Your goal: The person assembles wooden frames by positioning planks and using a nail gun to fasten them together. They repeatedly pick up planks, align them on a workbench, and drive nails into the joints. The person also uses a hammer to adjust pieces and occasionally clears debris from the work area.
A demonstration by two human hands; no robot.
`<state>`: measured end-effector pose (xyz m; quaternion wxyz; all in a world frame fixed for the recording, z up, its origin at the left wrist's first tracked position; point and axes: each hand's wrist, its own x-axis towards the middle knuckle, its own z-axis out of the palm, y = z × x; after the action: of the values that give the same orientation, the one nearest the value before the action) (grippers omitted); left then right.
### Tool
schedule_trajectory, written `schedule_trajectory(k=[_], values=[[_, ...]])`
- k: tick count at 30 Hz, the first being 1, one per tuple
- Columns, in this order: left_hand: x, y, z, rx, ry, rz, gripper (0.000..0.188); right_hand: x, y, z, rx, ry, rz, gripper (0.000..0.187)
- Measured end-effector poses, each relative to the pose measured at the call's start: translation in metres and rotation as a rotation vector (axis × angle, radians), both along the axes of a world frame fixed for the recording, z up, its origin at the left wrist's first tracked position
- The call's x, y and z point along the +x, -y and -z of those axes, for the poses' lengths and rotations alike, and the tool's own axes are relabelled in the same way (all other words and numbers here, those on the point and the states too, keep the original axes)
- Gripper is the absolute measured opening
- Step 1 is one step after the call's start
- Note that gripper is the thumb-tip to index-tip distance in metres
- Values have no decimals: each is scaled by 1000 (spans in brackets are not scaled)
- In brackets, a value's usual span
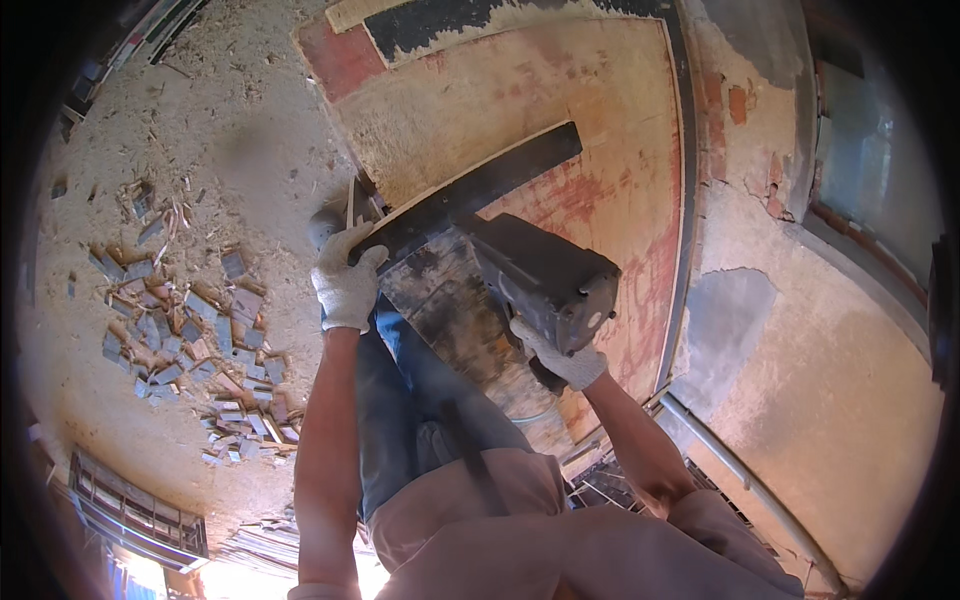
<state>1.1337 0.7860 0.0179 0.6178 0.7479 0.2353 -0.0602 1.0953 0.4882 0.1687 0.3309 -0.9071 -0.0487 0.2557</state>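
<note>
My left hand [345, 280], in a pale work glove, closes round the near left end of a dark-faced wooden strip [500, 180]. This strip lies at a slant across the large worn board on the work surface [450, 110], and its pale cut edge shows along the far side. My right hand [560, 358], gloved as well, grips a bulky dark power tool [545, 280]. The tool's narrower front end is at the strip's near edge, around its middle; whether it touches cannot be made out. My right fingers are partly hidden beneath the tool's body.
A heap of small wood offcuts [200, 330] litters the dusty floor on the left. Another dark-faced strip [450, 25] lies along the far edge of the work surface. To the right stands a patchy plastered wall [800, 340] with a pipe [740, 470] low along it.
</note>
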Motion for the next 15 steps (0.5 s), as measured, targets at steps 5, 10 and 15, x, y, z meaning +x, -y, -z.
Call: schedule_trajectory(k=[5,10,15], values=[[3,1,-4,-23,-27,-19,40,21,-23,13,-4,-210,177,22],[-1,1,2,-69,-81,-56,39,31,-24,-8,-49,-394,232,32],[0,0,1,-21,-22,-31,38,29,-19,-20,-225,-360,35,50]])
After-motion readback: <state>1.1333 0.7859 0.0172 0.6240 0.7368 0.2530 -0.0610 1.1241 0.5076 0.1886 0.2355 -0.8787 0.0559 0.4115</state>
